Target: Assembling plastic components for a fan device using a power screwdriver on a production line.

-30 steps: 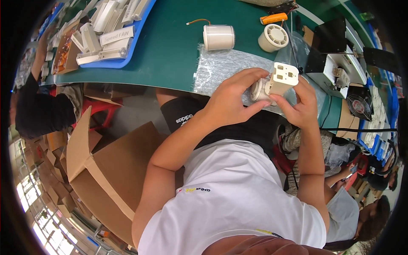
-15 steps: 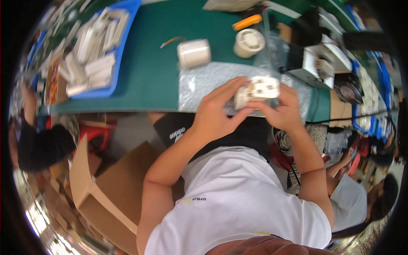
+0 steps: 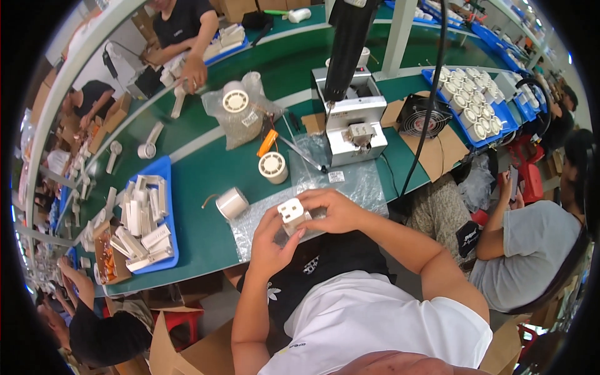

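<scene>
Between my hands is a small white plastic block (image 3: 291,212) with a squarish top and several dark slots, like a socket. My left hand (image 3: 270,244) wraps its near left side, thumb against it. Curled round the right and far side is my right hand (image 3: 334,212), which hides part of the block. Under the hands lies clear plastic wrap (image 3: 247,240) along the bench edge. A white cylinder (image 3: 232,204) with a short wire rests on its side just beyond my left hand. Farther back stand a white slotted round part (image 3: 273,167) and an orange-handled tool (image 3: 267,142).
A blue tray (image 3: 170,219) of long white parts sits at left. A grey-white machine (image 3: 359,140), a black fan (image 3: 425,115) and a hanging black cable (image 3: 431,106) are at right. Beyond is another blue tray (image 3: 447,103) of round parts. A co-worker's hand (image 3: 194,72) reaches in across the bench.
The view has swung and widened, bringing the machine, the right tray and co-workers into sight. Both hands still hold the white block, which is now turned a little with its slotted face up.
</scene>
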Demonstrator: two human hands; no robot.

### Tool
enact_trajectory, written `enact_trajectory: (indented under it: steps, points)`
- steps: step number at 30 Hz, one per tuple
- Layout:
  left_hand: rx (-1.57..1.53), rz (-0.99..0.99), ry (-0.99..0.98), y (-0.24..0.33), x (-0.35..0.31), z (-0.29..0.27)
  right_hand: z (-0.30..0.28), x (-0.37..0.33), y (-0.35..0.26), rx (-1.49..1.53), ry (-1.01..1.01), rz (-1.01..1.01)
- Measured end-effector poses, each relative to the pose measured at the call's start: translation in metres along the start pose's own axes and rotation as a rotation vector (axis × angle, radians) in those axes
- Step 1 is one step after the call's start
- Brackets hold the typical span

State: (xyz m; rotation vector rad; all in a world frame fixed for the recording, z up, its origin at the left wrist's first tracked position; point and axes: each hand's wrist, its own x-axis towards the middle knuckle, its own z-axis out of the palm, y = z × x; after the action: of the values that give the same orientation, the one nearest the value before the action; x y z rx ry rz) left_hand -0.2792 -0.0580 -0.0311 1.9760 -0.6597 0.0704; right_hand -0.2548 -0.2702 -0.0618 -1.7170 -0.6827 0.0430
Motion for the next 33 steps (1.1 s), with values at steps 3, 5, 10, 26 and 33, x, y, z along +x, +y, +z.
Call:
enact_trajectory:
  steps: [3, 5, 10, 26, 33]
  points:
    - [-0.238, -0.086, -0.011, -0.024, -0.002, 0.0, -0.001, 0.0, -0.003, -0.011, 0.006, -0.005]
    - [-0.538, -0.169, 0.019, -0.036, -0.007, 0.004, 0.0, -0.001, -0.003, 0.031, 0.022, 0.066]
    - [-0.665, -0.258, 0.165, -0.04, -0.013, 0.011, -0.001, -0.003, -0.004, 0.012, 0.004, 0.049]
    - [-0.54, -0.066, 0.679, -0.033, 0.005, 0.053, -0.113, 0.144, -0.103, -0.332, 1.061, -0.633]
    - [-0.53, -0.045, 0.657, -0.028, 0.011, 0.051, -0.134, 0.062, -0.149, -0.192, 0.945, -0.772]
